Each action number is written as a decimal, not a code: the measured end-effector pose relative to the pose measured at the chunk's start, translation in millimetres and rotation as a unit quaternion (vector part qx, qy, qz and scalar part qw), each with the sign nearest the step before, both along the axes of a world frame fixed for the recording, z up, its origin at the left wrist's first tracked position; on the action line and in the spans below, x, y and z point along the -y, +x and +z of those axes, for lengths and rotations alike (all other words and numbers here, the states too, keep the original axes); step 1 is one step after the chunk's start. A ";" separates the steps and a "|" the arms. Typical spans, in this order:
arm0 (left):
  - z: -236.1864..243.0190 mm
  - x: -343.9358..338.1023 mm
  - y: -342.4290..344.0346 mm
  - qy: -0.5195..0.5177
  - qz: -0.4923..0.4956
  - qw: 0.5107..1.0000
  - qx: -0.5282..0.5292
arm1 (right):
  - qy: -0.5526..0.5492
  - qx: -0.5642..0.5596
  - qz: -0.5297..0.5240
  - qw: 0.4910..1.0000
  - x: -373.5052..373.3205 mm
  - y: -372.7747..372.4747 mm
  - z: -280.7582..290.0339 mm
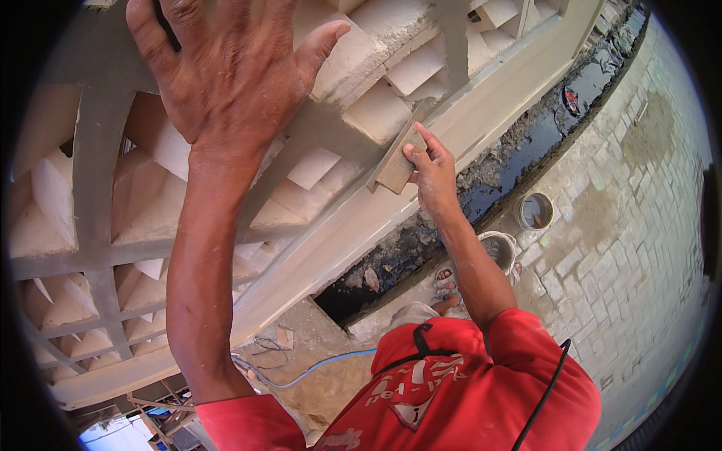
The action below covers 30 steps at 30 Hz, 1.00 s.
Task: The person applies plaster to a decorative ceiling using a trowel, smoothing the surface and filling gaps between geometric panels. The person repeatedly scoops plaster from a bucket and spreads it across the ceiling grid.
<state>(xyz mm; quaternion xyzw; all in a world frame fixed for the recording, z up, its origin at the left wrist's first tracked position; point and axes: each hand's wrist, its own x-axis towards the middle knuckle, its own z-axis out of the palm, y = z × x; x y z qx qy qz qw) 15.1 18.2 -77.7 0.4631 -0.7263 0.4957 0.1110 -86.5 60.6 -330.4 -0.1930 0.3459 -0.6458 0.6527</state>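
Observation:
My left hand [233, 68] is spread at the upper left on the grey-edged lattice [94, 210], a pale wall with square, recessed openings and angled white fins inside. My right hand [427, 165] grips a small flat, tan-grey rectangular block [395, 174] between thumb and fingers. The block rests at the lattice's edge, beside a long smooth cream band [489, 98] that runs diagonally below the openings. I cannot make out what the block is made of.
A drain channel [562, 98] with dark water runs alongside, bordered by grey pavers [632, 248]. Two buckets [535, 212] stand by my sandalled feet [445, 284]. A blue hose [316, 364] crosses sandy ground. Timber scraps [154, 406] lie at lower left.

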 end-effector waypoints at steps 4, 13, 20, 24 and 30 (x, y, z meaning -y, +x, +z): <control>7.3 14.2 0.7 -0.120 0.069 0.983 0.120 | 0.010 0.050 0.017 0.999 -38.2 61.4 -0.1; 3.7 21.3 8.5 -0.118 0.022 0.989 0.082 | 0.001 -0.029 -0.027 0.999 -36.2 3.7 -4.5; 12.1 27.1 8.6 -0.176 0.031 0.971 0.156 | 0.018 0.006 -0.013 1.000 -23.4 46.4 6.5; 8.9 37.1 16.0 -0.200 -0.068 0.967 0.139 | -0.001 -0.025 0.089 0.996 -75.6 107.8 -10.5; 4.5 30.5 4.6 -0.141 -0.086 0.984 0.066 | -0.039 0.024 0.093 0.995 -88.2 16.6 -17.9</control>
